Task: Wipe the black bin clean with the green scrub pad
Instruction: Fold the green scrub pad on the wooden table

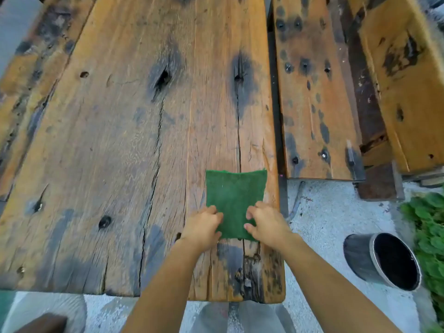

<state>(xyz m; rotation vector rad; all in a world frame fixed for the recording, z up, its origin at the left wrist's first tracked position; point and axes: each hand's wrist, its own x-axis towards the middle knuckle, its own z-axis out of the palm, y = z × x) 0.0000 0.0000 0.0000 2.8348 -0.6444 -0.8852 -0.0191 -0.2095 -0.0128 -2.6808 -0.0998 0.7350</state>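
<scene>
Green and thin, the scrub pad [235,195] looks light and floppy; our left hand [204,225] and right hand [268,224] pinch its six-o'clock corners, the black bin [382,259] lying at four o'clock.

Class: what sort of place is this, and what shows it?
Probably an outdoor yard or patio: a weathered wooden table, rough concrete ground and green plants at the edge.

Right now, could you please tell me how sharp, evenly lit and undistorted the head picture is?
Head view: soft, even daylight, no hard shadows or glare; wide-angle distortion bows the edges of the wooden table; motion blur softens the left hand, the right hand and the black bin, the green scrub pad less so.
</scene>
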